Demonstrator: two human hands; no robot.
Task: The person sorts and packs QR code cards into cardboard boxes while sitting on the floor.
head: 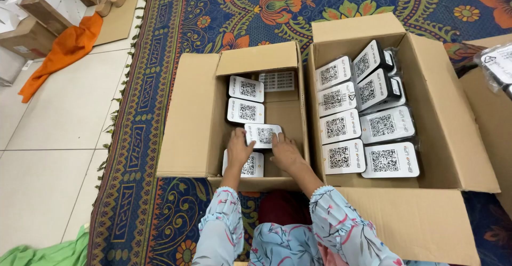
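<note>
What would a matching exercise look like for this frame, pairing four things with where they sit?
Things:
1. orange cloth
2. green cloth
3. white device held by both hands
4. fuller cardboard box

Places:
A. inside the smaller carton
B. upper left, on the tiled floor
C. right of the smaller carton
D. bottom left corner

Pairs: 1-B, 2-D, 3-A, 4-C. The left hand and right hand both touch that device.

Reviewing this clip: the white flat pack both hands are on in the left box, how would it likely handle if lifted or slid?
The white pack looks flat and boxy, so probably stiff, unlikely to roll. The left hand and right hand hold its edges with fingertips only, suggesting it is fairly light. Its smooth face may slide easily on the cardboard box.
</note>
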